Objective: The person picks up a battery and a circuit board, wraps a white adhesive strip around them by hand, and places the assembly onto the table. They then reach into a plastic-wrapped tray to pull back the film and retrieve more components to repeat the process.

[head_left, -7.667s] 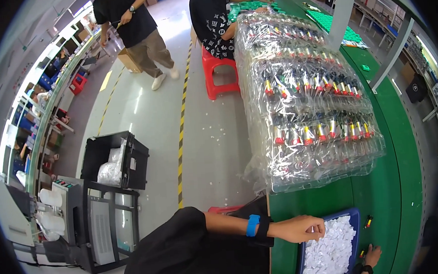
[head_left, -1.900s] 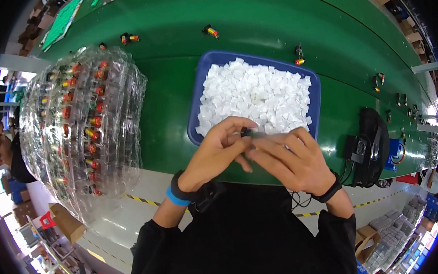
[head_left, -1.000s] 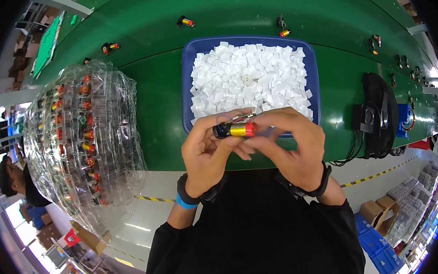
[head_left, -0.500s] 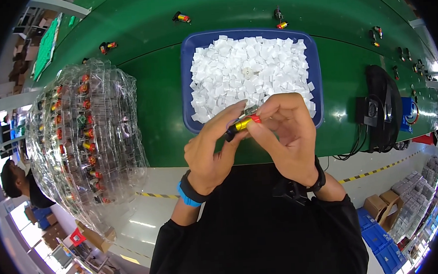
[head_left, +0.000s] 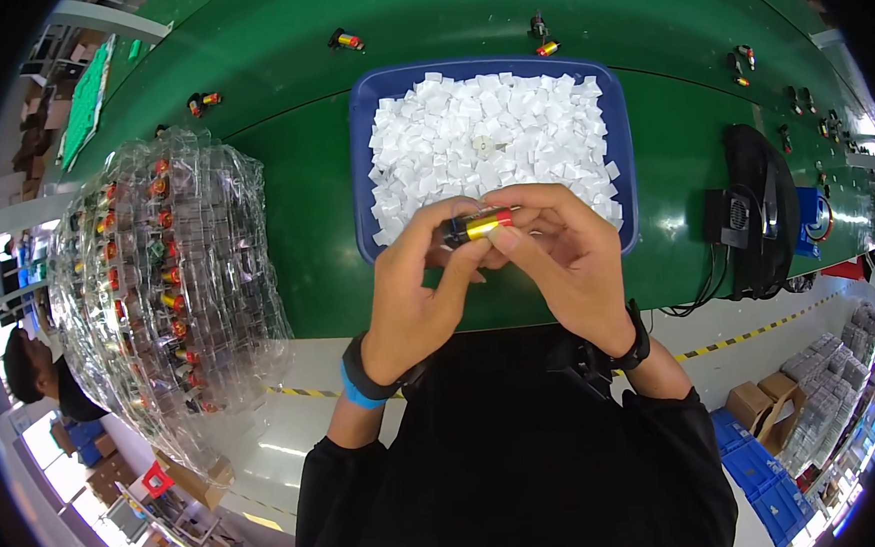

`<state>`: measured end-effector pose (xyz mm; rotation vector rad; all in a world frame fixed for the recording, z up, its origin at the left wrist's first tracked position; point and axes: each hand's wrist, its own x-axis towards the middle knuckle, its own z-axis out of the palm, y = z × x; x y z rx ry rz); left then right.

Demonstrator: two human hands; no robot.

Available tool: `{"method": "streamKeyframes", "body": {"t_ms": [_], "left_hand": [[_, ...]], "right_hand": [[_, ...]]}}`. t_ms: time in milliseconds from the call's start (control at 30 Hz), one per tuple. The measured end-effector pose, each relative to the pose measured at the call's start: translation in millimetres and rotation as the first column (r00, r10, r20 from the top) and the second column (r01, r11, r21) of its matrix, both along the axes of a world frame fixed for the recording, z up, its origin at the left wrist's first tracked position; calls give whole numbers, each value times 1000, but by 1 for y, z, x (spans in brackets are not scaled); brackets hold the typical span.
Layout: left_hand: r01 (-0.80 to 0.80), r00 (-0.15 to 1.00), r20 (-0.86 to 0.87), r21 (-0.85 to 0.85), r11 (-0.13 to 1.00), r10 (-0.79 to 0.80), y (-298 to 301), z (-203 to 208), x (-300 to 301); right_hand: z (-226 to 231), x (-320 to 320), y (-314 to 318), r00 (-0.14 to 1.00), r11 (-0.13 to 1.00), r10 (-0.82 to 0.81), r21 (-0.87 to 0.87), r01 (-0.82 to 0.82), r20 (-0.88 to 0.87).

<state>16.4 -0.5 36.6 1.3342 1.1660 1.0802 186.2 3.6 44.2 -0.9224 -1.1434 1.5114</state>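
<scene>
Close together over the near edge of the blue tray (head_left: pixel 363 178), my two hands hold one small cylindrical part (head_left: pixel 488 224), yellow and red with a black end. My left hand (head_left: pixel 409 295) is closed with thumb and fingers on the black end. At the red end, my right hand (head_left: pixel 582 260) pinches the part between thumb and fingers. Its underside is hidden by my fingertips. Many small white square pieces (head_left: pixel 477 106) fill the tray, with a pale roundish item (head_left: pixel 489 147) lying on top of them.
At the left stands a stack of clear plastic trays (head_left: pixel 158 291) holding similar red and yellow parts. Loose parts (head_left: pixel 347 40) lie along the green table's (head_left: pixel 302 182) far side. A black device (head_left: pixel 728 218) with cables sits at the right. A person (head_left: pixel 53 377) is at the far left.
The cylindrical part has turned from slanting to nearly level. My left hand has come up and closed further round its black end; my right hand stays on the red end.
</scene>
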Motion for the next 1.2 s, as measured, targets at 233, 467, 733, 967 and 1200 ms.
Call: {"method": "streamKeyframes", "body": {"t_ms": [233, 467, 733, 967, 1200], "left_hand": [[59, 978, -200, -18, 998, -62, 65, 1, -7], [150, 790, -518, -356, 922, -329, 254, -28, 6], [-5, 748, -602, 417, 909, 279, 305, -128, -55], [367, 916, 3, -411, 834, -402, 102, 5, 15], [224, 975, 34, -164, 961, -221, 28, -34, 6]], "right_hand": [[10, 37, 51, 873, 994, 83, 27, -109, 480], [-58, 79, 209, -71, 930, -367, 364, -60, 927], [-50, 67, 158, 231, 678, -682, 718, -157, 694], [-27, 68, 42, 440, 458, -665, 795, -399, 604], [-34, 57, 9, 630, 570, -504, 776, -270, 590]]}}
